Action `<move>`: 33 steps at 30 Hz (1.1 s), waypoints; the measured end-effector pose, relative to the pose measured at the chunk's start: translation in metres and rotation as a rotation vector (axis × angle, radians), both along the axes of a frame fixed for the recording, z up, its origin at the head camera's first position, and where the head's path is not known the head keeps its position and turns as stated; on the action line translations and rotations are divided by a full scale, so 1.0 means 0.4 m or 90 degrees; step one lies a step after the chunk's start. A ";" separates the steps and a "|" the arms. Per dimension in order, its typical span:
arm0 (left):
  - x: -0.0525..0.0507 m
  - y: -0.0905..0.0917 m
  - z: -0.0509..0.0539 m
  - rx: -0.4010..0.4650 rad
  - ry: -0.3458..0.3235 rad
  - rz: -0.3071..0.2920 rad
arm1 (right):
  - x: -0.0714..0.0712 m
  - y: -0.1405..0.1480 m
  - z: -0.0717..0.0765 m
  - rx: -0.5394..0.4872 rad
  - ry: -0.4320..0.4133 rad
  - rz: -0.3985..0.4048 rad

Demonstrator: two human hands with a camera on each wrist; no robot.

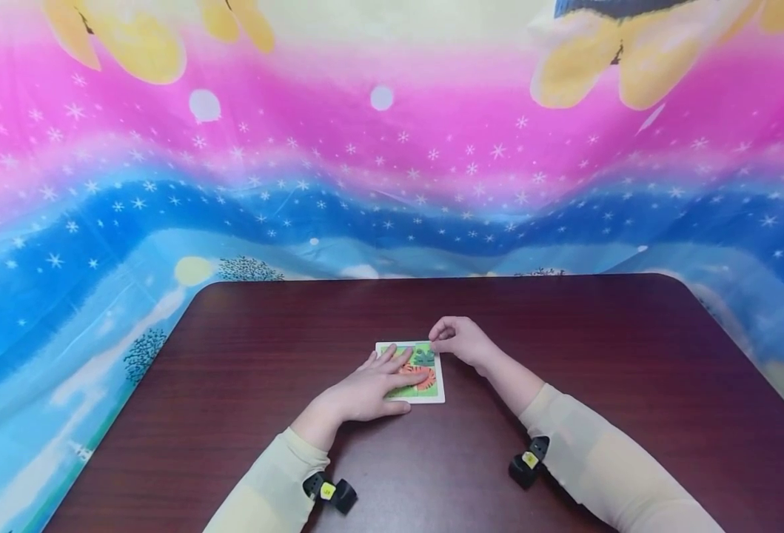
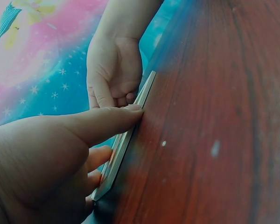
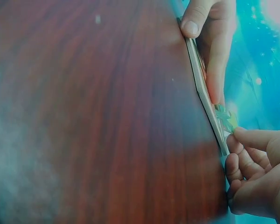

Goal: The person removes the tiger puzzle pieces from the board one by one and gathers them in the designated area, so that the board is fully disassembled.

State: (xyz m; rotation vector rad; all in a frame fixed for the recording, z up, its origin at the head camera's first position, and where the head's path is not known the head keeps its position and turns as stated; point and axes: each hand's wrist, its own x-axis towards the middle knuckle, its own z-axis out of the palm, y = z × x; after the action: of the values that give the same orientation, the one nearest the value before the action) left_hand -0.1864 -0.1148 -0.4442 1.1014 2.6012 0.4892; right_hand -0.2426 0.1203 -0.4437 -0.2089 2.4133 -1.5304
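From the head, the left hand [image 1: 368, 389] spreads its fingers over a puzzle [image 1: 441, 386]; only the right wrist view shows the right hand [image 3: 261, 170] pinching a tilted green piece [image 3: 230, 121].

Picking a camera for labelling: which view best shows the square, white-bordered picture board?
Head. It shows the square, white-bordered picture board from above, with an orange striped animal on its face, though the left hand covers part. Both wrist views catch the board nearly edge-on: mainly a thin pale side, little artwork.
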 end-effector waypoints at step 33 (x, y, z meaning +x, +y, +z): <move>-0.005 -0.003 -0.004 -0.008 0.000 -0.002 | -0.056 0.076 0.078 -0.007 -0.025 -0.060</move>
State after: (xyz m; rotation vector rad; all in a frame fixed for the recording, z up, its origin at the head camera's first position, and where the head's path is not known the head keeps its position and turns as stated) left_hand -0.1885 -0.1161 -0.4457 1.1017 2.5990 0.4715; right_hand -0.2650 0.1508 -0.4125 -0.0675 2.4157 -1.5718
